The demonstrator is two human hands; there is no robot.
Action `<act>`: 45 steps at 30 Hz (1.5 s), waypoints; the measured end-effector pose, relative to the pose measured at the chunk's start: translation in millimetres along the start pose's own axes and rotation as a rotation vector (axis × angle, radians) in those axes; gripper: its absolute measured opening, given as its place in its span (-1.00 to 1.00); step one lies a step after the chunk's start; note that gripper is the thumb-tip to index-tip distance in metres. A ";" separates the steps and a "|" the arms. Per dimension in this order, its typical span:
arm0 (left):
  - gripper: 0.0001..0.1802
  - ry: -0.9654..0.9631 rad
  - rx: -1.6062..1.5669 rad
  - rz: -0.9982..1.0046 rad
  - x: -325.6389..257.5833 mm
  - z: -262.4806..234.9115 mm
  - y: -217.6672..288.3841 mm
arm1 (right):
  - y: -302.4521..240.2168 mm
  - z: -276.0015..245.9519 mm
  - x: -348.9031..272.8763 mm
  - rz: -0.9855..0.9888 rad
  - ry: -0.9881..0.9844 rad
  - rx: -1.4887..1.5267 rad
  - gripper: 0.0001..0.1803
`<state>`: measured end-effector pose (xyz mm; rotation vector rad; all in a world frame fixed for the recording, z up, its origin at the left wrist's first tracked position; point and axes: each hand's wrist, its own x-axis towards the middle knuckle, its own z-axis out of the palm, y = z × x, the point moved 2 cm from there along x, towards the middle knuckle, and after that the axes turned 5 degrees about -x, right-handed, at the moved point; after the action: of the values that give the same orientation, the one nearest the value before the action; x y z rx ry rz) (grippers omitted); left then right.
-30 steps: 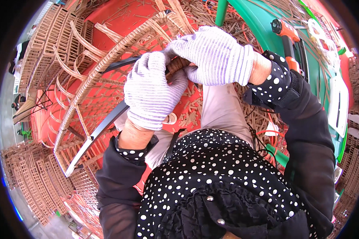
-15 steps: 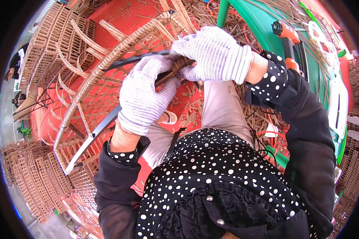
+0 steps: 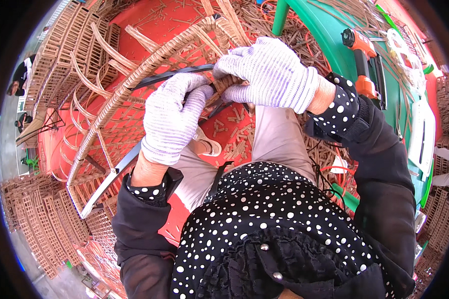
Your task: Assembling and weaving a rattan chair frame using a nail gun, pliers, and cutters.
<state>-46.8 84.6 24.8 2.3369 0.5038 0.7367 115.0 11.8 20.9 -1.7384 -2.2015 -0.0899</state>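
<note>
View: head cam, one pic.
Woven frame: brown wicker rim (image 3: 157, 56) w/ open lattice, L of & in front of torso, over red floor (image 3: 149, 20); loose strip ends stick out on L side.
Stacks: brown lattice pcs, upper L (image 3: 67, 55) & lower L (image 3: 45, 224); contents can't tell.
Green table (image 3: 324, 30): bears orange/blk nail gun (image 3: 356, 45), clear plastic pack (image 3: 404, 55) & flat white tray-like pc (image 3: 421, 134); pack contents can't tell.
Scraps: brown strip bits (image 3: 239, 147) on floor.
R hand (image 3: 267, 72): gloved; thumb & fingers clamped on brown wrapping (image 3: 228, 83) nr dark bar (image 3: 174, 74).
L hand (image 3: 172, 117): gloved, just L of wrapping; thumb & forefinger tips close tog.; can't tell if gripping.
Diff vs 1 s ago: L hand moved L, away fr. R; gap btwn hands wider; R hand approx. same spot; more of sandaled foot (image 3: 207, 144) showing.
</note>
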 end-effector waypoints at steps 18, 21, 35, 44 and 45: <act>-0.56 -0.119 0.245 0.266 -13.5 -5.4 22.3 | 2.2 -1.7 -8.8 0.017 0.123 0.148 -0.58; -0.57 -0.155 0.261 0.280 -12.7 -3.7 16.4 | -7.9 -7.5 -11.0 0.042 0.015 -0.027 -0.60; -0.77 0.088 0.353 0.300 -15.1 15.3 12.7 | -4.8 -0.8 -28.8 0.022 0.433 0.016 -0.80; -0.71 0.112 0.382 0.322 -25.8 16.4 6.5 | 171.9 -12.5 -178.8 1.256 0.222 -0.200 -0.43; -0.72 0.111 0.365 0.334 -25.7 15.7 4.0 | 179.2 -19.1 -183.1 1.317 0.150 -0.186 -0.34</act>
<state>-56.2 61.4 7.7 2.7731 0.3166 1.0030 326.7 -119.0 -43.2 -2.7654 -0.6300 -0.0921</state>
